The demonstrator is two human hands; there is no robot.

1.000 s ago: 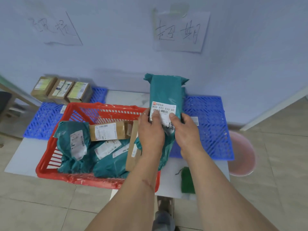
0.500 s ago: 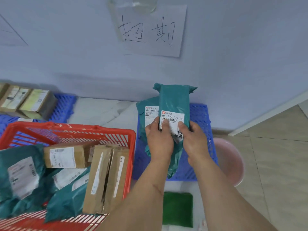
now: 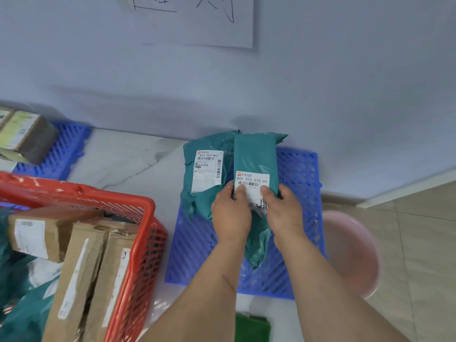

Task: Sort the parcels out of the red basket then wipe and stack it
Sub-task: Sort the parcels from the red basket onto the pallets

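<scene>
I hold a long teal parcel (image 3: 255, 154) with a white label in both hands over the right blue pallet (image 3: 299, 174). My left hand (image 3: 230, 213) grips its left side and my right hand (image 3: 283, 211) its right side, thumbs on the label. Just left of it another teal parcel (image 3: 204, 169) lies on the same pallet. The red basket (image 3: 145, 233) stands at lower left, holding brown cardboard boxes (image 3: 81, 262) and teal bags (image 3: 14, 280).
A second blue pallet (image 3: 64, 149) with cardboard boxes (image 3: 24, 137) lies at far left by the wall. A pink basin (image 3: 350, 250) sits on the floor to the right. A green cloth (image 3: 251, 329) lies at the bottom. A handwritten paper sign (image 3: 197, 21) hangs on the wall.
Both hands carried the teal parcel from above the red basket rightward and down over the right blue pallet, beside the other teal parcel. The view shifted right and closer.
</scene>
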